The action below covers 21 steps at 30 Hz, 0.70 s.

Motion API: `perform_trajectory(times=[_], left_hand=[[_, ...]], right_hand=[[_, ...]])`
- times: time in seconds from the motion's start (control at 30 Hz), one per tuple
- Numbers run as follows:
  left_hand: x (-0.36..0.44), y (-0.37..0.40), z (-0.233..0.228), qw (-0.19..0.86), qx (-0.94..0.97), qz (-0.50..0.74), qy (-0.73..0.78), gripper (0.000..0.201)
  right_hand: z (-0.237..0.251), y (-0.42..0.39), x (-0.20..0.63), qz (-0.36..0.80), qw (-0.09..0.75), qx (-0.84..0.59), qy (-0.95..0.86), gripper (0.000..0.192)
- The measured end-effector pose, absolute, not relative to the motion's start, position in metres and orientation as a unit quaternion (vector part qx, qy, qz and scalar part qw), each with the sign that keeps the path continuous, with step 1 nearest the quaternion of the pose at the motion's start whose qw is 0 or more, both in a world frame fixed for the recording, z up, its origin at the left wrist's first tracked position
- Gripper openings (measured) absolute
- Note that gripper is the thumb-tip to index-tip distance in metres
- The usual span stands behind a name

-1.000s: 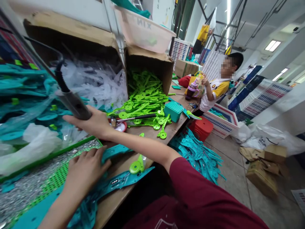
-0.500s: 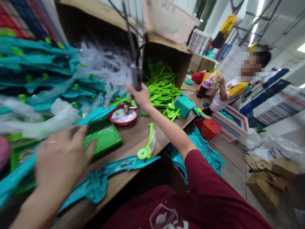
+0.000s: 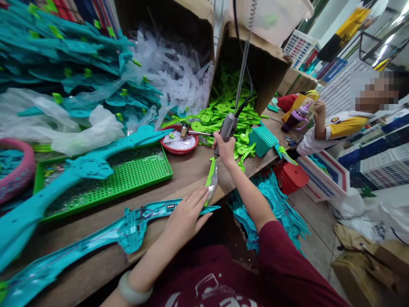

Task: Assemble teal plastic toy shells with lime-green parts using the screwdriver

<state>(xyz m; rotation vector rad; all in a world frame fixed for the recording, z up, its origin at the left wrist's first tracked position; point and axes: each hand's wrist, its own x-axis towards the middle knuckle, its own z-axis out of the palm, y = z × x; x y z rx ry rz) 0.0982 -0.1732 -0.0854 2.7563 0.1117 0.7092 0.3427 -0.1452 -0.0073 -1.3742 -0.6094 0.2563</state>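
While gripped — driver (image 3: 227,127) in R fingers (image 3: 220,140)

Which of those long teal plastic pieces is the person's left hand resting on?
The left hand rests on the open teal shell at the table's front edge, its wiring showing; the closed teal piece lies across the green tray.

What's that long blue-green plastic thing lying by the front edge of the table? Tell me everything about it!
The teal plastic shell is a long, curved, sword-like half casing lying flat with its hollow inside facing up. Inside are ribs, thin wires and a small dark part that looks like a circuit board. It stretches along the front edge of the wooden table, its tip pointing right. The left hand presses flat on it near the tip. A green piece in clear wrap sits by that end; whether it touches is unclear.
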Motion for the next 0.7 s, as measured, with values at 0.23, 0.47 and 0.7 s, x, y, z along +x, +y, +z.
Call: perform_trajectory(times=[0.23, 0.47, 0.7], left_hand=[[0.099, -0.175, -0.086, 0.164, 0.951, 0.258, 0.049, 0.055], [0.099, -0.174, -0.088, 0.163, 0.949, 0.268, 0.045, 0.056], [0.099, -0.173, -0.087, 0.162, 0.947, 0.275, 0.043, 0.056]], right_hand=[[-0.003, -0.143, 0.341, 0.112, 0.745, -0.606, -0.255, 0.027], [-0.001, -0.183, 0.295, 0.188, 0.760, -0.569, -0.253, 0.026], [-0.015, -0.197, 0.277, 0.197, 0.763, -0.569, -0.236, 0.030]])
